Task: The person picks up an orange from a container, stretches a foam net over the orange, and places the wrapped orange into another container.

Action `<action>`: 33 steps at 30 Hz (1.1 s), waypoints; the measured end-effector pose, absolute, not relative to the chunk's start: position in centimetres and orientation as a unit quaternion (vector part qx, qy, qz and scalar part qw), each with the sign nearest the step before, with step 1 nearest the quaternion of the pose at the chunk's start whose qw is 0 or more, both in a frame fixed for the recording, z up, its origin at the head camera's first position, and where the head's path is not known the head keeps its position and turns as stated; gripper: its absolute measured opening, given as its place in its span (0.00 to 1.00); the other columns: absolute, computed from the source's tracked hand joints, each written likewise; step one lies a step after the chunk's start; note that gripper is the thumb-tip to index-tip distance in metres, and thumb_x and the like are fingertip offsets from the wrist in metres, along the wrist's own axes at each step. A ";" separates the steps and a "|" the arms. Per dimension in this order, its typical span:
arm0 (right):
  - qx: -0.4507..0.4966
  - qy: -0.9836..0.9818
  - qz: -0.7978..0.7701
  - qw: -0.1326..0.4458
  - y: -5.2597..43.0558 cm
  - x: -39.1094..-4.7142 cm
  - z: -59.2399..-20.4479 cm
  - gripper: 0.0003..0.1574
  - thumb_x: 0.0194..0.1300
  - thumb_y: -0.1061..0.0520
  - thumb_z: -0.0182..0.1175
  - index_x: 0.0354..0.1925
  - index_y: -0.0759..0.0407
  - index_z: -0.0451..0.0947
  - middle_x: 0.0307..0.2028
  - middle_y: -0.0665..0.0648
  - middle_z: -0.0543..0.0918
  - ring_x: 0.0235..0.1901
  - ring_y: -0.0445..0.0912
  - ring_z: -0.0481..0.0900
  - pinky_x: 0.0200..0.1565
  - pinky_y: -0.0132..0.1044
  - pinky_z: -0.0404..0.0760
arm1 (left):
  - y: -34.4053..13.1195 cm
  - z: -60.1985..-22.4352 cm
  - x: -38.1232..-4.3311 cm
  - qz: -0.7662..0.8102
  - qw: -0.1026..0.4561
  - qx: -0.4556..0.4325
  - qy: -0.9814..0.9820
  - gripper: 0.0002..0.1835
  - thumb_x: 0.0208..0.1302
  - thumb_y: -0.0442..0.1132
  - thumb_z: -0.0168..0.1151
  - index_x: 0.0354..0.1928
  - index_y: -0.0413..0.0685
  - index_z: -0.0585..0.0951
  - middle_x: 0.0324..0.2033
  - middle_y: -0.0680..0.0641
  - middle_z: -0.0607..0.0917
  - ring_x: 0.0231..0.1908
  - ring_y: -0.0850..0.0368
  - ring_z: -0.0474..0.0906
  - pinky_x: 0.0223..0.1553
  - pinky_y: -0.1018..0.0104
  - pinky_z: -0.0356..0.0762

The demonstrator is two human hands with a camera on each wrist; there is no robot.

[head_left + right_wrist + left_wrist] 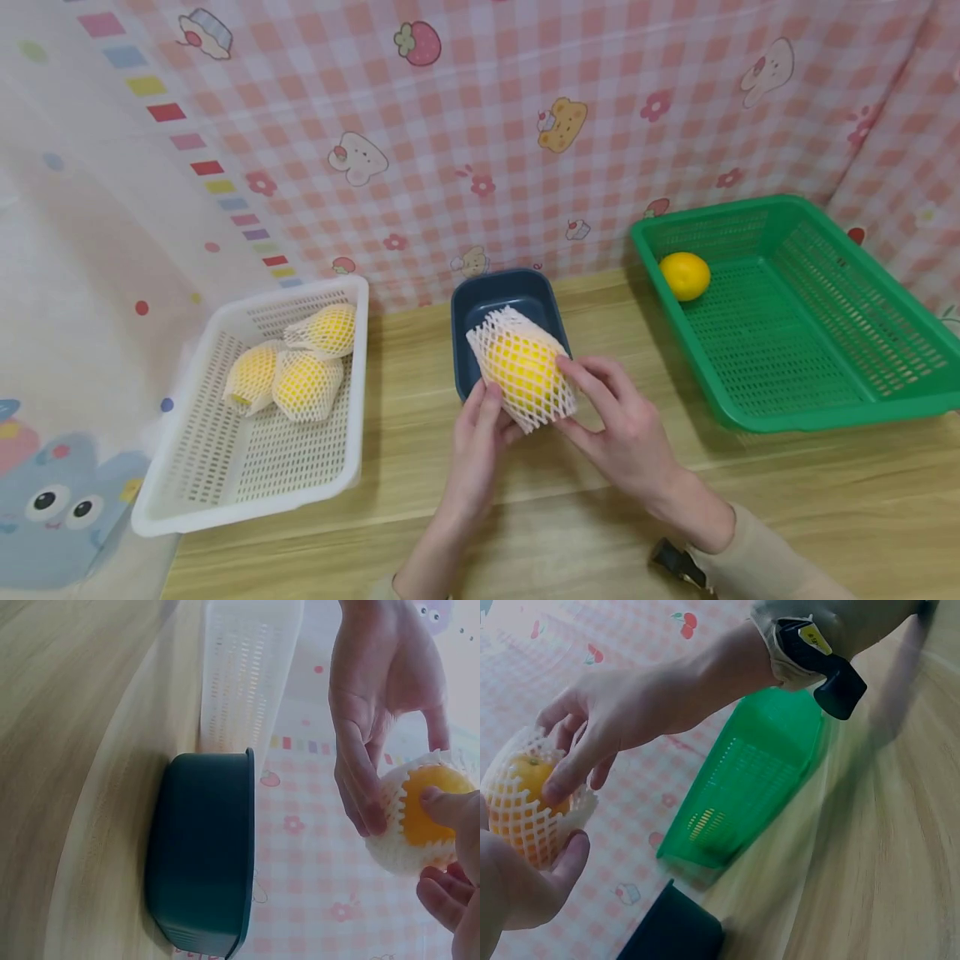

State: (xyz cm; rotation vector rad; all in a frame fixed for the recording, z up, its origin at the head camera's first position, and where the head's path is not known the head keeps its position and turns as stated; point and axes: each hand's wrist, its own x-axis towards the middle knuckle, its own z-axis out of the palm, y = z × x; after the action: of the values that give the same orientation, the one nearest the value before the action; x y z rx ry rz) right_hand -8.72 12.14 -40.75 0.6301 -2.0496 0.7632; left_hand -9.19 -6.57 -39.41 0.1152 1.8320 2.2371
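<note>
A yellow citrus fruit (pixel 523 371) in a white foam net sleeve (pixel 506 321) is held up between both hands, over the dark blue bin. My left hand (pixel 476 437) grips it from the left and below, thumb against the netting. From the right, my right hand (pixel 628 433) pinches the netting at the fruit's near end. In the right wrist view, the right thumb (pixel 442 806) presses on a bare orange-yellow patch (pixel 429 825) where the net gapes. The left wrist view shows bare fruit (pixel 531 776) beside that thumb too.
The dark blue bin (pixel 456 333) stands behind the hands. At left, a white basket (pixel 358 400) holds several net-sleeved fruits (pixel 306 385). A green basket (pixel 697 367) at right contains one bare yellow fruit (pixel 685 277). A checked cloth (pixel 480 108) hangs behind the wooden table (pixel 405 483).
</note>
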 end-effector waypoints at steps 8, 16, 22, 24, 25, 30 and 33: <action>0.293 -0.787 0.289 0.459 12.0 -8.9 -40.8 0.17 0.75 0.55 0.59 0.52 0.66 0.83 0.41 0.62 0.85 0.36 0.52 0.85 0.37 0.43 0.88 | -6.7 -39.4 -9.1 0.776 0.152 0.032 0.612 0.34 0.84 0.60 0.36 0.80 0.47 0.60 0.73 0.36 0.74 0.60 0.62 0.81 0.59 0.70 0.82; 0.296 -0.784 0.377 0.393 11.6 -8.8 -40.9 0.32 0.78 0.36 0.55 0.54 0.62 0.84 0.45 0.61 0.82 0.40 0.48 0.81 0.43 0.32 0.82 | -6.7 -39.5 -9.1 0.786 0.141 0.013 0.602 0.34 0.84 0.60 0.38 0.80 0.47 0.58 0.74 0.39 0.71 0.65 0.59 0.76 0.63 0.72 0.79; 0.251 -0.800 0.451 0.304 11.5 -8.5 -40.7 0.30 0.75 0.45 0.64 0.61 0.66 0.78 0.51 0.62 0.82 0.44 0.48 0.83 0.48 0.21 0.84 | -6.6 -39.5 -9.1 0.783 0.143 0.008 0.605 0.33 0.84 0.56 0.45 0.81 0.48 0.56 0.75 0.40 0.71 0.70 0.58 0.75 0.73 0.66 0.74; 0.246 -0.807 0.456 0.283 11.5 -8.4 -40.5 0.32 0.69 0.51 0.71 0.64 0.65 0.77 0.54 0.63 0.82 0.47 0.49 0.83 0.48 0.20 0.84 | -6.6 -39.6 -9.1 0.787 0.136 0.009 0.601 0.32 0.82 0.50 0.49 0.80 0.47 0.55 0.74 0.40 0.72 0.69 0.60 0.76 0.74 0.68 0.72; 0.245 -0.810 0.456 0.275 11.5 -8.3 -40.4 0.32 0.66 0.54 0.74 0.64 0.63 0.78 0.56 0.63 0.81 0.48 0.49 0.83 0.49 0.19 0.83 | -6.6 -39.7 -9.1 0.789 0.130 0.010 0.601 0.32 0.81 0.47 0.50 0.79 0.47 0.55 0.73 0.40 0.73 0.66 0.62 0.77 0.72 0.69 0.73; 0.244 -0.815 0.457 0.261 11.4 -8.2 -40.2 0.34 0.61 0.61 0.76 0.64 0.63 0.78 0.58 0.63 0.81 0.50 0.49 0.84 0.51 0.19 0.83 | -6.7 -39.5 -9.3 0.792 0.102 0.010 0.603 0.35 0.72 0.40 0.58 0.77 0.45 0.58 0.69 0.39 0.76 0.59 0.63 0.81 0.63 0.69 0.81; 0.241 -0.815 0.457 0.265 11.2 -8.2 -40.0 0.35 0.59 0.62 0.77 0.64 0.63 0.78 0.58 0.63 0.81 0.50 0.49 0.84 0.51 0.20 0.83 | -7.0 -39.1 -9.5 0.781 0.087 0.012 0.618 0.37 0.71 0.40 0.62 0.78 0.47 0.61 0.69 0.37 0.77 0.62 0.59 0.81 0.64 0.68 0.83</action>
State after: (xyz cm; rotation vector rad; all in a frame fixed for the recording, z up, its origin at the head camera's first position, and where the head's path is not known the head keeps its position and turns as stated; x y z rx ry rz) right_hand -8.21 11.23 -39.99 0.6501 -2.2012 1.2336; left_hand -9.53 -7.01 -39.06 0.0369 1.8410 2.3273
